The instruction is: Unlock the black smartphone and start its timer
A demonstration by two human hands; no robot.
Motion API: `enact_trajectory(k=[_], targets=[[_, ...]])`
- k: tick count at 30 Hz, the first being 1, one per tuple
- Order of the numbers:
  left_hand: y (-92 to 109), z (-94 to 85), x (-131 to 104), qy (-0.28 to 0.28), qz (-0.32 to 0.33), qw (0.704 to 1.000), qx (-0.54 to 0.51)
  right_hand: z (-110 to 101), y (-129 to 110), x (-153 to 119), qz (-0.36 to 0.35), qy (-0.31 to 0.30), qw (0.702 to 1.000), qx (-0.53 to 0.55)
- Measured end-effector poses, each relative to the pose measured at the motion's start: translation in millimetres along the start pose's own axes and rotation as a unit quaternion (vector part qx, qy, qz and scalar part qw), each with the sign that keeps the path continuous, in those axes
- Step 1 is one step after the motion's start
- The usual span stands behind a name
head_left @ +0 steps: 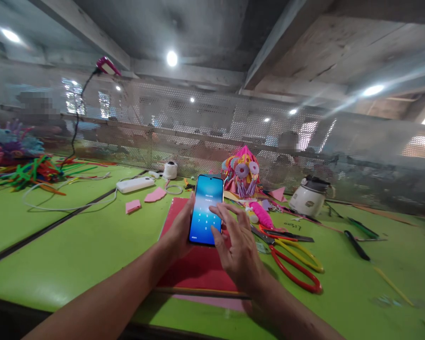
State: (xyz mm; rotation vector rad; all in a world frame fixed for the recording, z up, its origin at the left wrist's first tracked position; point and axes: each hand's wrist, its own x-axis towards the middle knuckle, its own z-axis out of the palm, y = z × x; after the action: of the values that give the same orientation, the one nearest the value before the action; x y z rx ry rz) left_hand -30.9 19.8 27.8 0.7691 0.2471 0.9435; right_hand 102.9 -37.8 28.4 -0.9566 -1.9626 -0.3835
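From my remote seat I see the left hand (179, 231) wrapped around a smartphone (206, 209), fingers closed behind it and the thumb along its left edge, holding it upright and tilted toward the camera above the bench (92, 245). The screen is lit blue and shows a number keypad. The right hand (238, 245) is spread open, gripping nothing, with a fingertip resting on the lower right part of the screen.

Beneath both hands lies a red sheet (198, 269) flat on the green bench, with a pink sheet's edge showing under it. Just to the right of the right hand lie red-handled scissors (294, 271) and yellow-handled scissors (299, 252), close together. Behind the phone stands a pink paper craft figure (241, 171), with a small white rice cooker (309, 196) further right. To the left rest a white power strip (135, 184) and pink paper scraps (145, 199).
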Motion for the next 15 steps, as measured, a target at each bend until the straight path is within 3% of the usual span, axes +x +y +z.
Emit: enact_trajectory(k=[15], targets=[[1.3, -0.5, -0.9, 0.01, 0.002, 1.0, -0.006, -3.0, -6.8, -4.2, -0.025, 0.009, 0.999, 0.041]])
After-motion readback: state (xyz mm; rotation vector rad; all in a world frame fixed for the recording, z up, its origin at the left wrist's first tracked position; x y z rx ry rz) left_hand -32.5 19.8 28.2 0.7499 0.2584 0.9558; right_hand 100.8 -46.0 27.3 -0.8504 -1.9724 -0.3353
